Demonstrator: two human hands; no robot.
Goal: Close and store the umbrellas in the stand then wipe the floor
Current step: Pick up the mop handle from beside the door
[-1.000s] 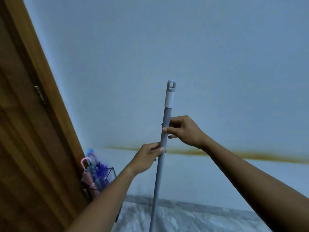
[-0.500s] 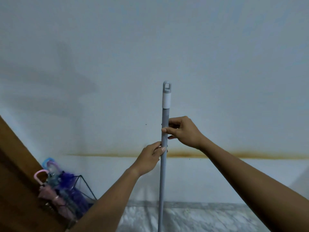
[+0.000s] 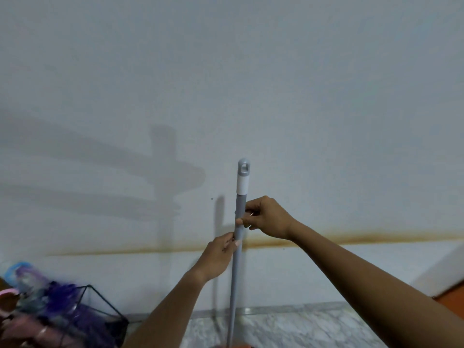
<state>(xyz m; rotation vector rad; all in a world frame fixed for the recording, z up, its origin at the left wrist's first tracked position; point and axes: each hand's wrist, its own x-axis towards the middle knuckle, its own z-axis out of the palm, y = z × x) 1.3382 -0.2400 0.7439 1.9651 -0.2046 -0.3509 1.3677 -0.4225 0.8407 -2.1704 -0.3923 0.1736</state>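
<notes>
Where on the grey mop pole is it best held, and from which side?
Grip the bare grey shaft of the mop pole below its white collar, each hand wrapping from its own side. The pole stands nearly upright, slim and round, as the left hand and right hand hold it.

The pole [image 3: 234,285] is grey with a white band and a grey looped cap, standing near upright before the wall, its foot out of view. The left hand [image 3: 218,257] and the right hand [image 3: 268,217] grip it. Folded purple, pink and blue umbrellas [image 3: 57,297], blurred, stand in a black wire stand [image 3: 108,304] at lower left on the marbled floor [image 3: 288,327].
</notes>
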